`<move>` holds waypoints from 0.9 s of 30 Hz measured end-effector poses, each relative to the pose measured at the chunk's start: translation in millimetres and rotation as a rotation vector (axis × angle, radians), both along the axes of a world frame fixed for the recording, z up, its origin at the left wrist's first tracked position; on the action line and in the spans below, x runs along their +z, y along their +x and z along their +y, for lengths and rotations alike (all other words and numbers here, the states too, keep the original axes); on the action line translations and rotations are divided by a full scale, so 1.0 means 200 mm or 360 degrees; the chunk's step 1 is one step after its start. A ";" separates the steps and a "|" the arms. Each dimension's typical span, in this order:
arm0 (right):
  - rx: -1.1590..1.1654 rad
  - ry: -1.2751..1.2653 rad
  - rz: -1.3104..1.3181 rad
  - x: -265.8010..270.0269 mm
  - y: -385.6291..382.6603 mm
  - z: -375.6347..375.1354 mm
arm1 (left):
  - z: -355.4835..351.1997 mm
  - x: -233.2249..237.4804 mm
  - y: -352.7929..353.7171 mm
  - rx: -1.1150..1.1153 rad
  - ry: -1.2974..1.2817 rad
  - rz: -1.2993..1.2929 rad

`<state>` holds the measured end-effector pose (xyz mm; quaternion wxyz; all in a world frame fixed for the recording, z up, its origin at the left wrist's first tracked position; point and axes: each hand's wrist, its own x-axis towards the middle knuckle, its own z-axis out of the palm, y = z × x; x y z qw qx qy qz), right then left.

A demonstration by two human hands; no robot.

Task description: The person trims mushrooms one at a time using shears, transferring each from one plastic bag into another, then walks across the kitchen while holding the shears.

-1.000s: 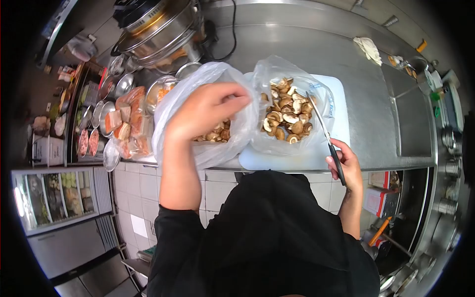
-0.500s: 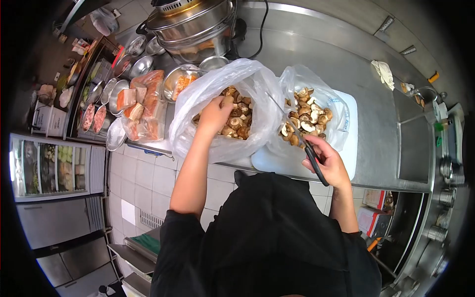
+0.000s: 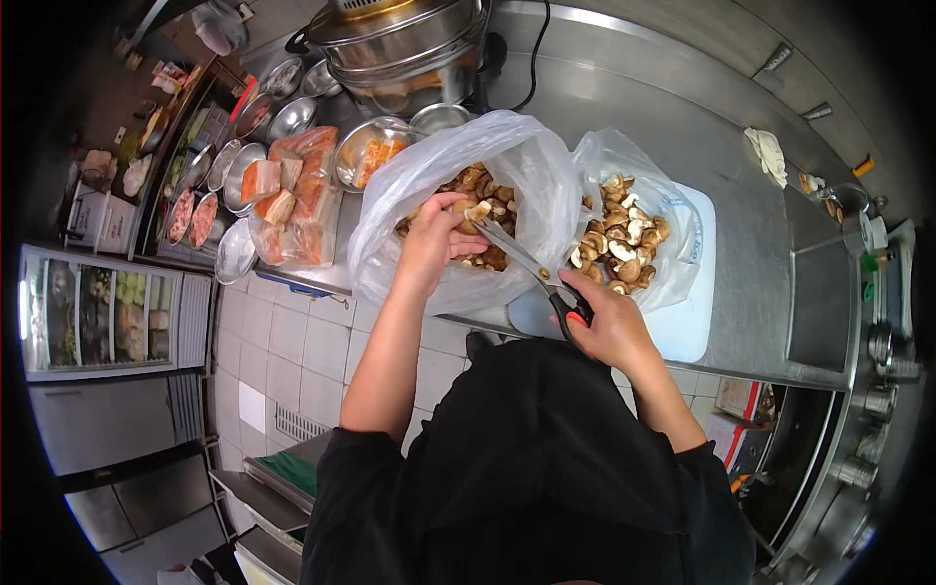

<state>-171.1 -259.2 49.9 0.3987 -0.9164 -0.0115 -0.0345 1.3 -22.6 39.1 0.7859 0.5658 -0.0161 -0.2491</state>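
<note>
My left hand (image 3: 436, 237) is closed on a mushroom (image 3: 472, 216), its pale stem turned toward the right. Black-handled scissors (image 3: 539, 275) are gripped in my right hand (image 3: 606, 324), with their blade tips at the mushroom's stem. Beneath my left hand, a large clear plastic bag (image 3: 374, 263) stands open with brown mushrooms (image 3: 495, 185) inside. Just right of it, a second plastic bag (image 3: 682, 219) holds more mushrooms (image 3: 621, 244), several showing pale undersides. Part of that bag rests on a white cutting board (image 3: 682, 331).
Bagged meat slabs (image 3: 317, 219) lie left of the large bag, near several metal bowls (image 3: 292, 119). A big metal pot (image 3: 405, 58) stands behind, with a black cable (image 3: 542, 58) running beside it. A cloth (image 3: 766, 156) lies at the counter's back right, near a sink (image 3: 817, 292).
My left hand has come up from among the mushrooms with one in its fingers. The scissors in my right hand have swung left from the smaller bag to that mushroom's stem.
</note>
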 end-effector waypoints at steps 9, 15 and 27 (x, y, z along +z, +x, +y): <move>0.0083 -0.0360 0.0026 0.03 0.05 0.10 | 0.02 -0.08 -0.02 0.0044 0.0154 0.0059; 0.0161 -0.0326 0.0186 -0.03 0.08 0.12 | 0.03 -0.13 -0.01 0.0033 0.0199 0.0136; 0.0200 0.0628 0.0686 -0.06 -0.02 -0.09 | 0.16 -0.03 -0.02 -0.0301 0.0329 -0.0369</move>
